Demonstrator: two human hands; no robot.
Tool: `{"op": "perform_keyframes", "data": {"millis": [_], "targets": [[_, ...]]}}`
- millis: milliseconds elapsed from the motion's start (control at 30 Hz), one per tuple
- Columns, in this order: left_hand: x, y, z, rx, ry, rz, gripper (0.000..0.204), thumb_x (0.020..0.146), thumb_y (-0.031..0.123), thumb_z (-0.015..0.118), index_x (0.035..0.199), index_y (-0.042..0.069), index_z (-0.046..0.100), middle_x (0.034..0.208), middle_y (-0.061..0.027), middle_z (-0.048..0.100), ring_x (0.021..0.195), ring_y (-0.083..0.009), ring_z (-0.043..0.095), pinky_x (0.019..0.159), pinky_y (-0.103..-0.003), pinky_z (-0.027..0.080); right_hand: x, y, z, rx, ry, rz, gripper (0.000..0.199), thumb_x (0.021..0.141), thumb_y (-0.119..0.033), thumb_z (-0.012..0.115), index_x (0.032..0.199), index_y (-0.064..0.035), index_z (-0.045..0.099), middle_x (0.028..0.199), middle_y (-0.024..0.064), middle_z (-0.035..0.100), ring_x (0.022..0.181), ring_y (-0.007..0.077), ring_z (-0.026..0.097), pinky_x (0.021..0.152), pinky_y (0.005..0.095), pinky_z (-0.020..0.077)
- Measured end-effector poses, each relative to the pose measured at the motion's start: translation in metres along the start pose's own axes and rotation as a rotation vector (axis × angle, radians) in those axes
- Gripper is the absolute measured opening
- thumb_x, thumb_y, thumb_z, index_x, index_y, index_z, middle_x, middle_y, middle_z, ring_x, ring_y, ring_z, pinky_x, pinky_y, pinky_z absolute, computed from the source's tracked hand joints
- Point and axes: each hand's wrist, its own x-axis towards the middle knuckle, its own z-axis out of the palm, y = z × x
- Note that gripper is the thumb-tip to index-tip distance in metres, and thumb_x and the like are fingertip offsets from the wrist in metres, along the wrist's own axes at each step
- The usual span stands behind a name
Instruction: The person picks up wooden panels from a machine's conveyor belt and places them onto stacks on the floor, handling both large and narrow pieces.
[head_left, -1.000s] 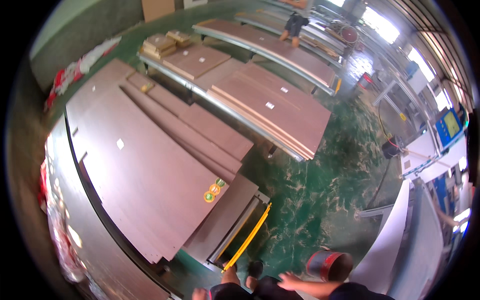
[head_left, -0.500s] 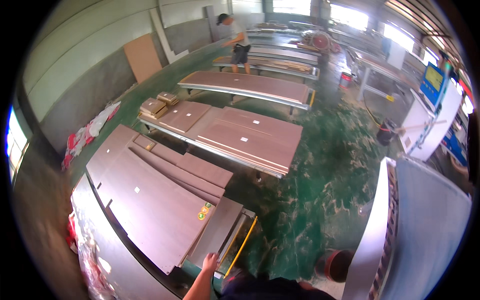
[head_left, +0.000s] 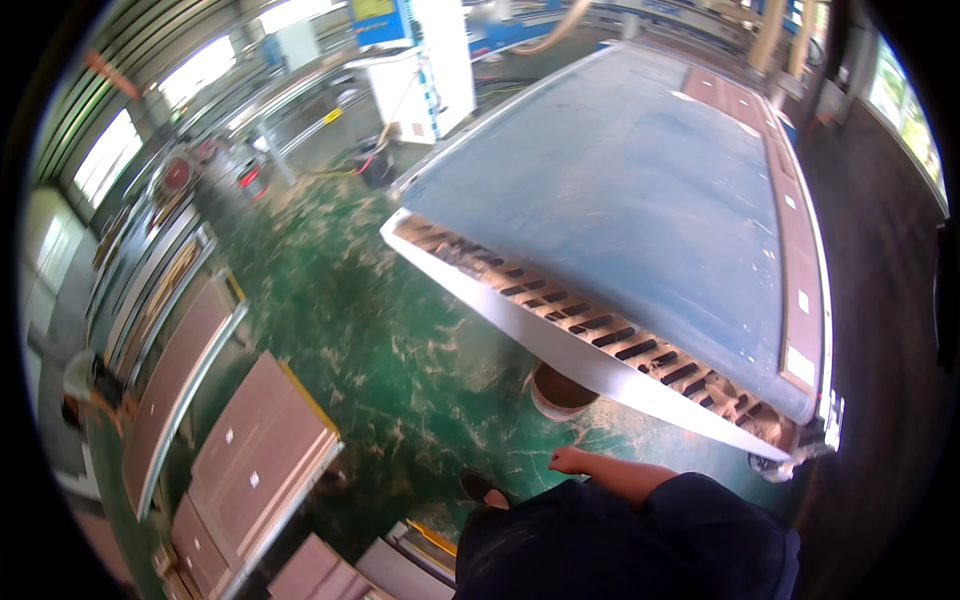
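Observation:
My right hand swings in front of my dark blue clothing with nothing in it, fingers loosely extended toward the left. Its bare forearm runs back to a dark sleeve. My left hand is out of view. My dark shoe stands on the green floor. Nearest the hand is the slotted white front edge of a large blue-topped machine table. A round brown bucket sits under that edge.
Brown panels lie on metal-framed tables at the lower left, with more rail tables behind. Another person stands at the far left. A white cabinet stands at the back. Brown boards line the blue table's right side.
The view has swung from the tables of brown panels to the big blue machine table. The brown bucket now lies straight ahead, and my right arm shows in front of my body.

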Motion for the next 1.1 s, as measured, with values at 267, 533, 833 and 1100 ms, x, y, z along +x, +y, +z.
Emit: {"op": "perform_keyframes", "data": {"millis": [267, 533, 833, 1100], "targets": [[0.076, 0.074, -0.194, -0.377, 0.05, -0.127, 0.029, 0.089, 0.021, 0.048, 0.112, 0.005, 0.055, 0.106, -0.0096, 0.059, 0.093, -0.0237, 0.058, 0.079, -0.036, 0.047, -0.035, -0.029, -0.025, 0.094, 0.147, 0.177, 0.045, 0.076, -0.043, 0.056, 0.103, -0.0071, 0.063, 0.098, 0.0155, 0.064, 0.091, 0.0293, 0.061, 0.081, 0.0389, 0.0474], [0.209, 0.187, -0.257, -0.255, -0.029, 0.28, 0.037, 0.084, 0.032, 0.05, 0.113, 0.009, 0.048, 0.102, -0.0124, 0.06, 0.085, -0.028, 0.06, 0.073, -0.041, 0.046, -0.16, -0.048, -0.182, 0.596, 1.181, 0.26, 0.029, 0.075, -0.023, 0.06, 0.098, -0.0052, 0.06, 0.088, 0.0145, 0.063, 0.084, 0.0297, 0.06, 0.076, 0.0376, 0.0478], [0.105, 0.269, -0.103, -0.201, -0.276, 0.262, 0.021, 0.084, 0.025, 0.055, 0.1, 0.01, 0.051, 0.088, -0.01, 0.061, 0.073, -0.0218, 0.061, 0.06, -0.032, 0.046, -0.336, 0.106, -0.262, 0.287, 1.495, 1.213, 0.085, 0.066, -0.044, 0.07, 0.131, -0.0001, 0.036, 0.132, 0.0219, 0.039, 0.122, 0.0379, 0.036, 0.103, 0.0442, 0.0281], [0.039, 0.209, -0.065, 0.231, -0.253, 0.043, 0.02, 0.082, 0.024, 0.056, 0.095, 0.009, 0.054, 0.085, -0.0096, 0.061, 0.074, -0.0213, 0.06, 0.061, -0.032, 0.047, -0.378, 0.191, -0.28, 0.45, 1.165, 1.233, 0.124, 0.053, -0.062, 0.074, 0.144, -0.0085, 0.009, 0.146, 0.0236, 0.016, 0.134, 0.0408, 0.017, 0.108, 0.0475, 0.0149]]}}
